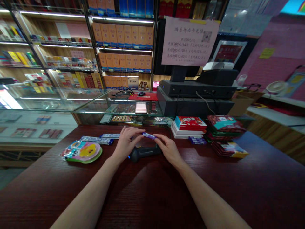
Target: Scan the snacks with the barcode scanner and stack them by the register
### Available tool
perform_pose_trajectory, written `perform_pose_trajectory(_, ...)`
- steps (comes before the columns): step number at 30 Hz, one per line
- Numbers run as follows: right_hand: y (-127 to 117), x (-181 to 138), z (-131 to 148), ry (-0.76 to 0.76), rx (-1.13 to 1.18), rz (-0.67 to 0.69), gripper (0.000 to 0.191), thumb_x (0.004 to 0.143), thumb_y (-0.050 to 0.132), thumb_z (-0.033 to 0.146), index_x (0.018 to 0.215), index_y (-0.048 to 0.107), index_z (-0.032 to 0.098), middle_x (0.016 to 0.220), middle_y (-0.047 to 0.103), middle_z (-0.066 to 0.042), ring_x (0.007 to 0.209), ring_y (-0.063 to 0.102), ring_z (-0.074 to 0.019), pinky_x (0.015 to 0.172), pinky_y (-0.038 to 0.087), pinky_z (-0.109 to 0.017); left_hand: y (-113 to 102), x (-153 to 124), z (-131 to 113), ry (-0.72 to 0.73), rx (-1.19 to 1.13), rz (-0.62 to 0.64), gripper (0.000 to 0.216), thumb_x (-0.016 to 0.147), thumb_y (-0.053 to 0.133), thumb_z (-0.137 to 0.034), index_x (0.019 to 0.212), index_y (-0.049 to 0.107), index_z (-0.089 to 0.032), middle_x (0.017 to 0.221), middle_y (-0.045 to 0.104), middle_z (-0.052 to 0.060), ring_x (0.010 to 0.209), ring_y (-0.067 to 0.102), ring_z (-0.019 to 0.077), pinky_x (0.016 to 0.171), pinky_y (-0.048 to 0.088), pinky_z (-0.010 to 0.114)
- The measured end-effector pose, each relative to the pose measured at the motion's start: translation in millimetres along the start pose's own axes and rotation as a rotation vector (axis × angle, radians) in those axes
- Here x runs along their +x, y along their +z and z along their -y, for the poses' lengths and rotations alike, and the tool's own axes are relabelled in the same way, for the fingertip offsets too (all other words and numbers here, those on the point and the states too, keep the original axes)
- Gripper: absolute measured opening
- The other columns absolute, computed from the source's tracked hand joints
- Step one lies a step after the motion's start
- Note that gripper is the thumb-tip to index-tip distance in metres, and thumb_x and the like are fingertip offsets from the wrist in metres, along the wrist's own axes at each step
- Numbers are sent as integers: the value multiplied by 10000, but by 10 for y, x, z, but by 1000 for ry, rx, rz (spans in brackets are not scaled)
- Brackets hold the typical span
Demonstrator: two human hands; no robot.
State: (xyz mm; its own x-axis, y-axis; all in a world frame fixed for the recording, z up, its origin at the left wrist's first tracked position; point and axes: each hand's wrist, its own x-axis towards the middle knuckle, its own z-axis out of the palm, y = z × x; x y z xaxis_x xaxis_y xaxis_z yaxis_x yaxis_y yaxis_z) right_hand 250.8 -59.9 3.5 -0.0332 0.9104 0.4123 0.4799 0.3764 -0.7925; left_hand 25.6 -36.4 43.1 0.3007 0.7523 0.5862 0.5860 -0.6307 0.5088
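Between my two hands, a small purple-wrapped stick pack (149, 136) is held up by its ends. Thumb and fingers of my left hand (126, 141) pinch its left end, and my right hand (168, 148) pinches the right end. Under them a black handheld barcode scanner (145, 153) lies on the dark wooden counter (143, 197). Left of my left hand are long blue-and-white packets (96, 140), one of them partly behind the hand. In front of these lies a colourful toy package (82, 151) with a yellow figure.
Right of my hands stand red and white boxes (190, 123), small purple packs (197, 140) and piles of flat packets (225, 127). Behind are a cash register base with a monitor (195, 95), a paper sign (189, 41), a glass display case (119, 108) and goods shelves (124, 35).
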Motion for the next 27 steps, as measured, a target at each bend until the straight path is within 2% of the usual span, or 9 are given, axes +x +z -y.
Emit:
perform_pose_trajectory(5,0,-3,13,1,-14,12,344,951,552,418,1212,706,256,1109,740,-62,992,679,-228,917,501,-379,9,4,31,8,-20,-1,181,925,631,-343,1077,727,-317,1080,745,-1,1084,629,214,1121,311,484)
perform_pose_trajectory(10,-3,-7,39,0,-59,26,369,953,551,404,1258,684,244,1078,740,-71,979,676,-238,904,499,-393,26,1,94,-21,-37,-25,183,919,638,-347,1073,736,-335,1099,736,0,1124,611,222,1137,293,505)
perform_pose_trajectory(15,-22,-14,61,-65,-71,43,430,951,572,327,1375,566,256,1139,743,-51,1062,664,-223,980,466,-403,-10,13,169,-44,-25,-64,183,903,654,-322,1063,742,-336,1078,738,-2,1108,612,224,1174,250,543)
perform_pose_trajectory(18,-39,-41,105,-133,-164,57,429,956,586,297,1379,530,243,1140,741,-50,1067,652,-229,993,443,-430,-53,25,235,-69,9,-116,176,890,663,-316,1045,748,-326,1056,739,5,1106,610,227,1170,273,533)
perform_pose_trajectory(23,-26,-120,253,-317,-364,224,404,912,688,327,1280,578,205,1189,711,-86,1097,620,-247,1016,410,-447,-114,23,356,-93,32,-194,178,894,655,-331,1042,748,-297,1038,733,29,1068,607,225,1051,428,453)
perform_pose_trajectory(27,39,-159,319,-426,-464,330,557,858,747,405,1336,549,201,1228,691,-106,1140,603,-265,1097,343,-486,-128,10,438,-124,67,-221,190,907,635,-342,1056,741,-289,1061,733,36,1061,605,224,1050,430,446)
